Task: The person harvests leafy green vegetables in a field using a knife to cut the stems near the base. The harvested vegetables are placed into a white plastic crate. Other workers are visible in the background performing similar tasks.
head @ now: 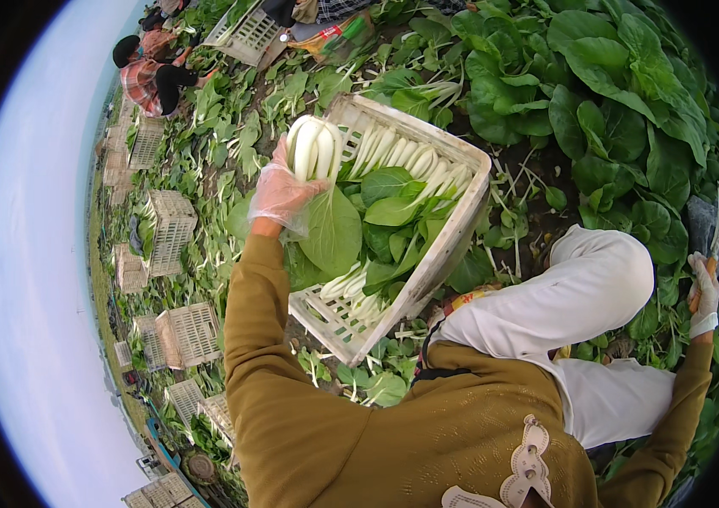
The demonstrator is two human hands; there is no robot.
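Note:
My left hand (286,190), in a clear plastic glove, grips a head of leafy greens with thick white stalks (315,149), the stalk end up and the broad leaves hanging down. It is over the left side of a white plastic crate (454,251). Rows of white-stalked greens (397,152) line the crate at its far and near ends, with leaves between them. Off at the far right, my right hand (706,289), also gloved, holds a knife (718,219) by its orange-brown handle, the blade pointing away from me.
Uncut leafy plants (619,82) grow densely at the upper right. Cut leaves and stalks litter the soil around the crate. More crates (172,232) stand at the left, and another crate (248,35) is at the top. A crouching person (150,79) works at the upper left.

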